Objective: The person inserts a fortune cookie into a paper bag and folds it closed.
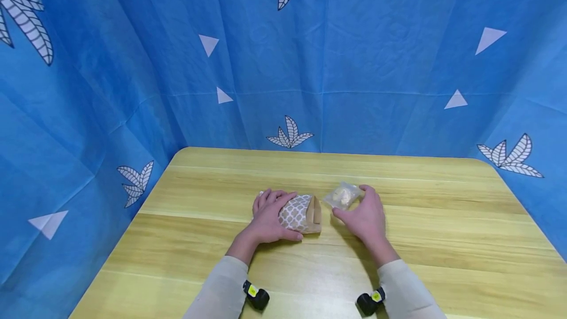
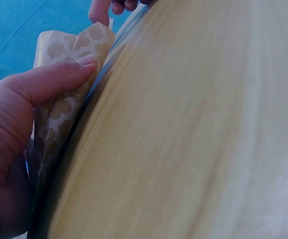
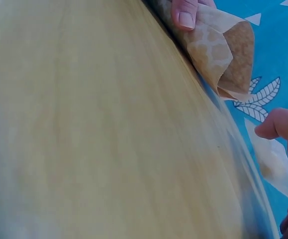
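Observation:
My left hand [image 1: 267, 218] grips a brown paper bag [image 1: 296, 213] with a white lattice print, lying on its side. The thumb lies along its near side, and the other fingers reach over the far side. The bag's open mouth faces right, showing plain brown paper inside; in the right wrist view the bag's mouth [image 3: 238, 55] gapes. My right hand [image 1: 367, 215] holds a small translucent packet [image 1: 343, 196] with pale contents between thumb and fingers, just right of the mouth. In the right wrist view the packet [image 3: 273, 162] hangs tilted beside the thumb.
A light wood-grain table [image 1: 186, 255] lies under both hands. Behind it and at the sides hangs a blue curtain [image 1: 376, 63] with leaf and triangle prints. Small black cameras [image 1: 257, 298] are strapped at both wrists over light sleeves [image 1: 221, 284].

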`<control>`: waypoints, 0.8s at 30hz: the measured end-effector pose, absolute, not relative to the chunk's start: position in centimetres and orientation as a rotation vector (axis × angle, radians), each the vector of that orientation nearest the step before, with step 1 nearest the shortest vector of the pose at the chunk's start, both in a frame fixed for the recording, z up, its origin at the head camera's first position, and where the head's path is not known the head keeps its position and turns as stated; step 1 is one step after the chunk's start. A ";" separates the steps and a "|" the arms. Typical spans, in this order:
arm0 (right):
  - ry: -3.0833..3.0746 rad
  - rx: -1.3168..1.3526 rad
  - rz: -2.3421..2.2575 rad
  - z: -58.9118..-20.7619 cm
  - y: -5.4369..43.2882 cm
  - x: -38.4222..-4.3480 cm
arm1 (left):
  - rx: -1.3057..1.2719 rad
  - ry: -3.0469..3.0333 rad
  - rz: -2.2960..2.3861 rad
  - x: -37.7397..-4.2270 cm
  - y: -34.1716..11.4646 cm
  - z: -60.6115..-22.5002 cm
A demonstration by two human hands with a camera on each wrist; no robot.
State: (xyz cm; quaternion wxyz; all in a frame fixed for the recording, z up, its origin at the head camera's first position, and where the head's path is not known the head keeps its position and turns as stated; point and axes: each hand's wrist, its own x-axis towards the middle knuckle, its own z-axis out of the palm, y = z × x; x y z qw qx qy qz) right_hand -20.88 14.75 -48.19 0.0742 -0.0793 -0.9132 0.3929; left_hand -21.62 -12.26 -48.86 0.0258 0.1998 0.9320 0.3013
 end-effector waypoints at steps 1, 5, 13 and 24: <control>-2.737 -0.228 1.190 -48.2 14.8 -20.8 | 0.618 2.880 0.931 -21.6 -12.3 -48.9; -2.714 -0.204 1.246 -48.1 15.0 -20.4 | 0.623 2.881 0.929 -21.6 -12.2 -48.9; -2.664 -0.159 1.333 -48.0 15.0 -19.7 | 0.619 2.887 0.921 -21.5 -12.2 -48.8; -2.652 -0.029 1.455 -47.4 14.6 -18.3 | 0.612 2.886 0.914 -21.6 -12.2 -48.5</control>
